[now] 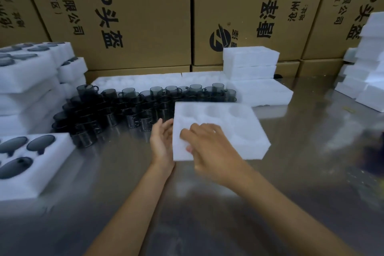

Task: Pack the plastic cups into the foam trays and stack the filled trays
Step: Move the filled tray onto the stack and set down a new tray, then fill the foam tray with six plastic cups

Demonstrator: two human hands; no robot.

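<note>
A person stands at a shiny metal table point(291, 172), both bare forearms reaching forward. The right hand point(209, 149) lies over the near left corner of an empty white foam tray point(224, 131); its fingers curl over the top face and the thumb tucks under the front edge, so this grip is pinching the tray. The left hand point(162, 141) is held upright against the tray's left side, palm toward the foam, fingers straight and loose, touching the edge without closing on it. The tray sits tilted, its near edge raised a little off the table. Its top shows round hollows, at least five of them; motion blur makes a full count uncertain.

Just behind the tray, dark smoky plastic cups point(128, 108) with handles stand packed together in several rows, too many and too overlapped to count. At the near left lies a filled foam tray point(52, 172) with three dark cups visible in its hollows. Behind it rises a stack of filled trays point(27, 81). Two empty trays are stacked point(249, 62) on flat foam at the back, and another white foam stack point(367, 64) stands at the far right. Printed cardboard boxes point(145, 16) form a wall behind everything.
</note>
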